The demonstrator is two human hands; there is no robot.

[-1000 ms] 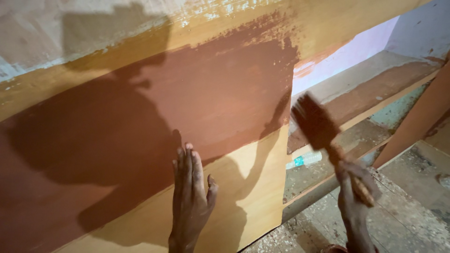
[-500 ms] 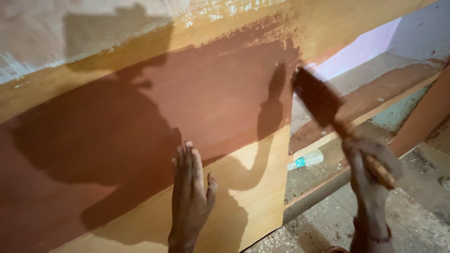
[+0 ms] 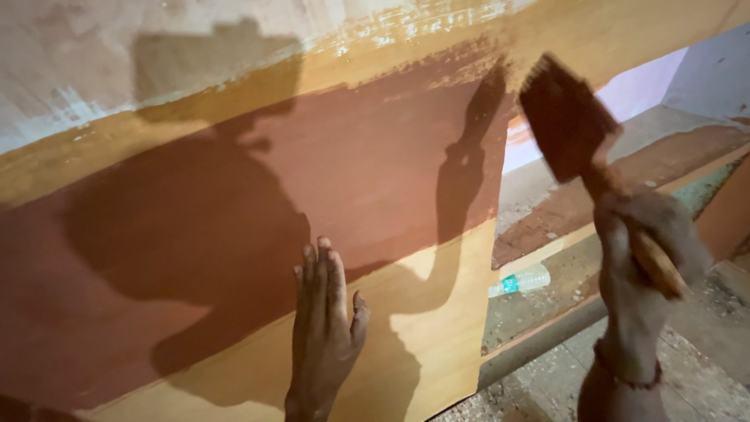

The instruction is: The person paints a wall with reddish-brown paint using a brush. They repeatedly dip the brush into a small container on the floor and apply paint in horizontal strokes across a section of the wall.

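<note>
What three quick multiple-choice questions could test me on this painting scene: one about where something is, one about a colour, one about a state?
1. Where does the left hand rest?
A. flat on the wooden board
B. on the plastic bottle
C. on the brush handle

2. What colour is the painted area of the board?
A. blue
B. reddish-brown
C. green

3. How is the paintbrush held?
A. lying on the floor
B. pressed against the board
C. raised off the board in the right hand

Answers: 1 A, the palm lies flat on the unpainted strip. 2 B, the coat is reddish-brown. 3 C, the bristles sit clear of the board's edge.
</note>
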